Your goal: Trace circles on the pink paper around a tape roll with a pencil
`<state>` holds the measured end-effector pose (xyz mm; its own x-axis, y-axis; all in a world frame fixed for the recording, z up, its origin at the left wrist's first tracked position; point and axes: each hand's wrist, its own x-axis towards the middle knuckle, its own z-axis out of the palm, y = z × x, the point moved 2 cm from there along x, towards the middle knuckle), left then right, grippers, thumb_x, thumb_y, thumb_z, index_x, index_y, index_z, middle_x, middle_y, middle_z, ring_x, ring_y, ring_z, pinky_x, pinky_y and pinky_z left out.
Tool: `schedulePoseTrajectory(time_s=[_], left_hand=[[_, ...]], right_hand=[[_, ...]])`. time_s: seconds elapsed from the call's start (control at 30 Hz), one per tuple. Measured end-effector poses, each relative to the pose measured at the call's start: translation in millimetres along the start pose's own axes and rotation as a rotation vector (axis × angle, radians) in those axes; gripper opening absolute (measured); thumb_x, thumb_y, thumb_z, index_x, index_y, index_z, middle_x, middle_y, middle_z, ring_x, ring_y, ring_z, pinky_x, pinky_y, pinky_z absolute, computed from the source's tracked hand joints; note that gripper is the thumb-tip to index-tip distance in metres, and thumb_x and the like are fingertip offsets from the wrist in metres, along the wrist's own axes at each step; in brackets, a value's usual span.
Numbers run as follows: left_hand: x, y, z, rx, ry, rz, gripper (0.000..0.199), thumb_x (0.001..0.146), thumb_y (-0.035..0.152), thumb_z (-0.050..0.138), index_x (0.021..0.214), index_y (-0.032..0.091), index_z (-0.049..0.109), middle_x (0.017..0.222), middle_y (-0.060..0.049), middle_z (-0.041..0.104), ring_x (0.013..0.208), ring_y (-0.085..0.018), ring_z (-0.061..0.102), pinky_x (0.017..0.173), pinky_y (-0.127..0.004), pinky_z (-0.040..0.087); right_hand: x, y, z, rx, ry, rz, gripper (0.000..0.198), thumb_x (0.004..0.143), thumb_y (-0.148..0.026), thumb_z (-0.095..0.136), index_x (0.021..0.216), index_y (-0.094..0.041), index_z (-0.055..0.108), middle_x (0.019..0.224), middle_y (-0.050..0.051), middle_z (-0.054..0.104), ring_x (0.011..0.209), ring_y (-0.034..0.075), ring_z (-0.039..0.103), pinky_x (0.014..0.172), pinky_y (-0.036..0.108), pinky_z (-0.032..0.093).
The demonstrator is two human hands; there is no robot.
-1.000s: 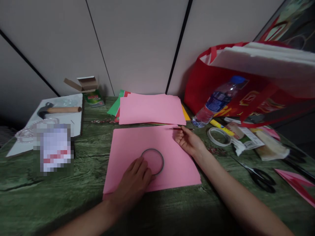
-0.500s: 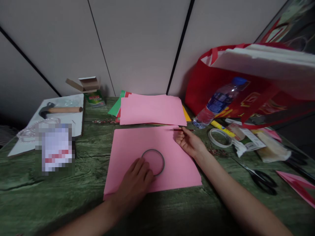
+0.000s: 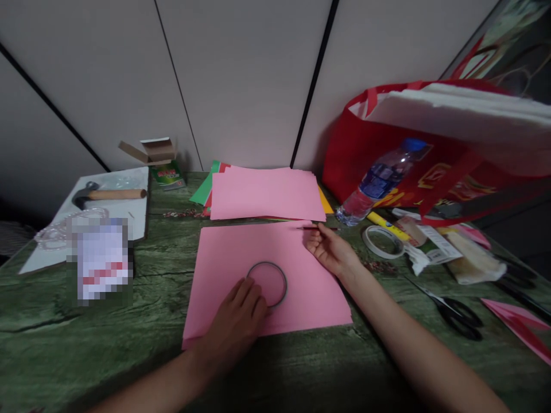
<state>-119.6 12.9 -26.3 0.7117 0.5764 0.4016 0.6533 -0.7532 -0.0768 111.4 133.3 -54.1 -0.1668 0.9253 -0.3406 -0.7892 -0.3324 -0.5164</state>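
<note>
A thin grey ring (image 3: 286, 285) lies flat on the sheets of pink paper (image 3: 228, 252) in front of me. My left hand (image 3: 241, 310) grips the ring's lower left edge, fingers bent and pressed down over it. At the paper's upper right, my right hand (image 3: 329, 248) pinches a slim dark pencil (image 3: 308, 228). The pencil lies nearly level, its tip pointing left and apart from the ring. Part of the ring is covered by my left fingers.
Behind lies a stack of pink paper (image 3: 269, 194). On the right are a water bottle (image 3: 381, 180), a red bag (image 3: 344, 155), a tape roll (image 3: 368, 244) and scissors (image 3: 458, 315). To the left are a hammer (image 3: 116, 194) on a white board (image 3: 138, 221) and an open box (image 3: 169, 175).
Both hands, the ring and the pencil keep practically the same places on the paper. Only the camera view has shifted slightly.
</note>
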Motion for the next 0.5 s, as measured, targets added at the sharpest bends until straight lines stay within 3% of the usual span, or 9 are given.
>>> schedulePoseTrajectory(time_s=[0.33,0.43,0.5], left_hand=[[0.5,0.4,2.0,0.011,-0.005,-0.002,0.026,0.092,0.010,0.032,0.086,0.010,0.057,0.087,-0.012,0.064,0.091,-0.025,0.062,0.087,-0.047,0.051],[-1.6,0.3,3.2,-0.009,-0.002,-0.002,0.024,0.092,0.009,0.032,0.089,0.010,0.056,0.094,-0.014,0.065,0.102,-0.028,0.060,0.094,-0.050,0.048],[-2.4,0.4,4.5,-0.051,-0.018,0.019,0.026,0.088,0.004,0.032,0.102,0.006,0.054,0.109,-0.017,0.062,0.117,-0.030,0.052,0.097,-0.050,0.046]], right_hand=[[-1.5,3.2,0.6,-0.115,0.006,-0.093,0.014,0.080,-0.019,0.066,0.071,-0.016,0.054,0.059,-0.003,0.050,0.051,0.007,0.049,0.047,0.017,0.048],[-2.0,4.6,0.9,-0.125,0.009,-0.101,0.013,0.079,-0.019,0.067,0.072,-0.016,0.056,0.059,-0.003,0.052,0.051,0.006,0.050,0.048,0.016,0.048],[-2.7,5.7,2.0,-0.117,0.017,-0.103,0.012,0.079,-0.018,0.067,0.071,-0.015,0.057,0.058,-0.003,0.052,0.051,0.006,0.050,0.048,0.015,0.049]])
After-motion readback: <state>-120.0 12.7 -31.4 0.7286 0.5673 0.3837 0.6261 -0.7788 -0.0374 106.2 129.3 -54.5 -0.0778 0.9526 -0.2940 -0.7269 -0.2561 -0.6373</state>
